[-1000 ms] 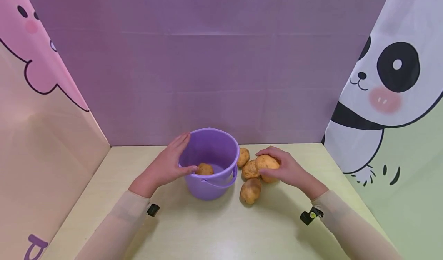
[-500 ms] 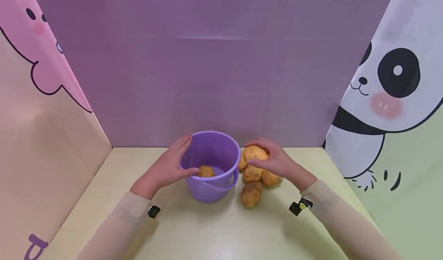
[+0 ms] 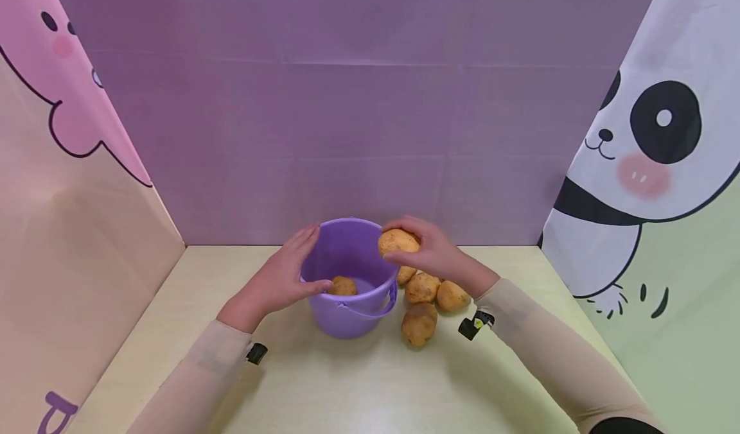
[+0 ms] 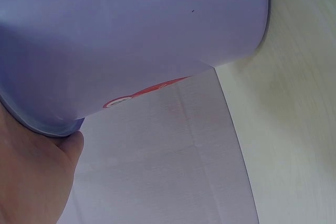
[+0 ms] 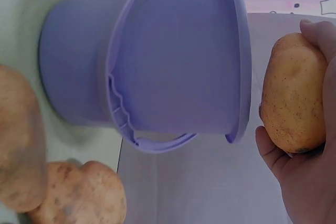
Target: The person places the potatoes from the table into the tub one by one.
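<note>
A purple bucket (image 3: 352,286) stands on the pale table (image 3: 358,382) with one potato (image 3: 343,286) inside. My left hand (image 3: 283,278) holds its left rim, thumb over the near edge; the left wrist view shows the bucket wall (image 4: 131,35) close up. My right hand (image 3: 430,251) grips a large potato (image 3: 397,242) just above the bucket's right rim; the right wrist view shows this potato (image 5: 294,100) beside the bucket (image 5: 173,61). Several more potatoes (image 3: 422,287) lie on the table right of the bucket.
A purple back wall (image 3: 358,113) stands close behind the bucket. A pink cartoon panel (image 3: 69,164) closes the left side and a panda panel (image 3: 653,164) the right. The bucket's handle (image 3: 364,307) hangs down at its front.
My right hand has lifted the large potato from the pile and carried it left, up to the bucket's right rim. The left hand has stayed on the bucket.
</note>
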### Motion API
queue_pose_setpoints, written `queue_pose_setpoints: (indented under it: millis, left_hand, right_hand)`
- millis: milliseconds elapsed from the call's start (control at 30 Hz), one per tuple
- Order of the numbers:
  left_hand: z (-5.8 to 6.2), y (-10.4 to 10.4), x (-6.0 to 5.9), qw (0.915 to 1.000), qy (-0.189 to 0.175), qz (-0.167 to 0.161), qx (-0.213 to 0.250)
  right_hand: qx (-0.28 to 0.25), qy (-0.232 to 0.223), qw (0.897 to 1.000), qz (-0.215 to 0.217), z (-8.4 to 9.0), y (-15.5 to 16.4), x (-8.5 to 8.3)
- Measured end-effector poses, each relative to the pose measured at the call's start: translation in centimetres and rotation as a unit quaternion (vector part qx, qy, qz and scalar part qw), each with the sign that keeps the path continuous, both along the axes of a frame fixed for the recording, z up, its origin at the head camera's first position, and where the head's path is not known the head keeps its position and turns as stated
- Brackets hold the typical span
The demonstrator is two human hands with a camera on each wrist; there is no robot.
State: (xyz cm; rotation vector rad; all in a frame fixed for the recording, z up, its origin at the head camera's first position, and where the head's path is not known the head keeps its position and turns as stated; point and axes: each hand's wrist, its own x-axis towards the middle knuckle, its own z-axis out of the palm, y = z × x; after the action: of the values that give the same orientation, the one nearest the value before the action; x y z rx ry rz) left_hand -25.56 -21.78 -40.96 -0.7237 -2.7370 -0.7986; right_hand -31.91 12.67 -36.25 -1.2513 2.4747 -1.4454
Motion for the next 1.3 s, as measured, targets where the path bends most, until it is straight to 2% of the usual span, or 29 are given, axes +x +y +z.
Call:
queue_pose_setpoints:
  millis: [267,700,1000,1300]
  left_hand:
    - [0.0,0.0,-0.1,1.0,-0.003,0.001,0.005]
    - [-0.2,-0.2,-0.2,1.0,-0.001,-0.003,0.007]
    - [-0.1,-0.2,-0.3,0.9999,0.002,-0.005,0.009]
    - [-0.1,-0.1,-0.3,0.9998,0.005,-0.011,0.013]
  right_hand:
    - [-0.005,-0.006,0.999,0.032,0.2,-3.1,-1.0]
    - [-0.011,0.025,0.997,0.067,0.1,-7.1,-2.6]
    - [-0.019,0.011,0.997,0.08,-0.3,-9.1,-3.1]
    - [-0.001,0.001,0.996,0.085,-0.7,-9.7,-3.3]
